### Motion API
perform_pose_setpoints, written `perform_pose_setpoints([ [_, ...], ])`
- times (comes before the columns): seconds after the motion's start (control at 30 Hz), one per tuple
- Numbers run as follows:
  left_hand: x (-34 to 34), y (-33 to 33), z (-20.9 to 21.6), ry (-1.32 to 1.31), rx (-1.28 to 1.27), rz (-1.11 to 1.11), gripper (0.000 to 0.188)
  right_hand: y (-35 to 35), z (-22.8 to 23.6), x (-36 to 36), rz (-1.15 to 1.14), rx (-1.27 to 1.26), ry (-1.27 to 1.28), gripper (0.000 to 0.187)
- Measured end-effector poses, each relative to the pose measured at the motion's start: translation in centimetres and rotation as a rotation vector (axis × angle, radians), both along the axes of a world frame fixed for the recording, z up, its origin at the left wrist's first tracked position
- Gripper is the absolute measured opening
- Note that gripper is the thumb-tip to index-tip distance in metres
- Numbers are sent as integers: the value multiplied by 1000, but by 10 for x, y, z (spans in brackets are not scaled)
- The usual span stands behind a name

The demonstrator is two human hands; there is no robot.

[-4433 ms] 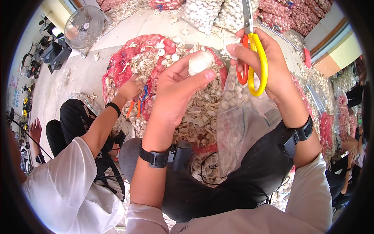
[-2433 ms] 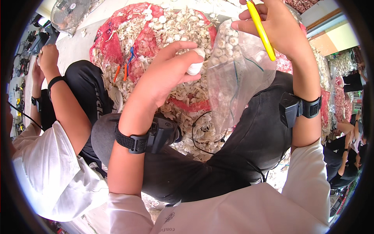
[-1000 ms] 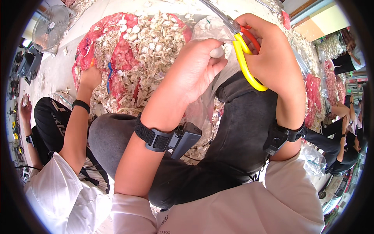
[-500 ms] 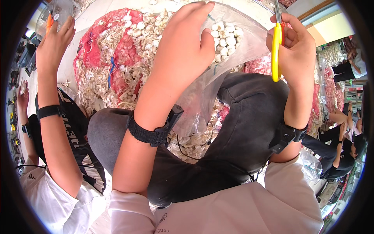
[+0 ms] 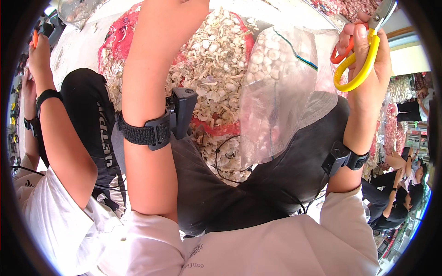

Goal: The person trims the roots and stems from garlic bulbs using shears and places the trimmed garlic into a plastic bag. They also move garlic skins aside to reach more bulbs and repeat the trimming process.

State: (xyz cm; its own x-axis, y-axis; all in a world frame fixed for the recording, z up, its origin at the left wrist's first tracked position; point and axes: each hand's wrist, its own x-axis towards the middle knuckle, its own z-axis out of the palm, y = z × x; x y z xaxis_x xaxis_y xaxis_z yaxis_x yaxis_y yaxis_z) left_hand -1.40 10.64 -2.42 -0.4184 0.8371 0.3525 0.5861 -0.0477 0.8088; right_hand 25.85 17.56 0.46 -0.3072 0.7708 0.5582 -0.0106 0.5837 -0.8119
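Observation:
My left hand reaches past the top edge of the picture, above the garlic heap; its fingers are out of sight. My right hand is raised at the upper right, with fingers around a pair of scissors with yellow and red-orange handles. The blades point up and to the right. Left of the scissors, a clear plastic bag leans by my right knee, whitish garlic bulbs showing through its upper part. Loose garlic and papery skins lie heaped on red mesh before me.
At my left sits a co-worker whose hand holds something orange. A clear plastic container stands at the upper left. Black cables hang between my knees. More people sit at the far right.
My left hand has moved up and left, off the plastic bag. The bag's mouth no longer gapes toward me. The scissors have risen and tilted right, and the view has shifted.

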Motion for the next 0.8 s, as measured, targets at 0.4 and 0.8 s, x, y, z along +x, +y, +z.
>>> perform_pose_setpoints([
  [0.4,-97,-31,-23,87,-854,33,47,-96,-112,-122,257,-942,-397,37],
  [0.8,-102,-16,-35,67,-809,7,53,-83,-341,-122,-284,-1000,-1124,73],
])
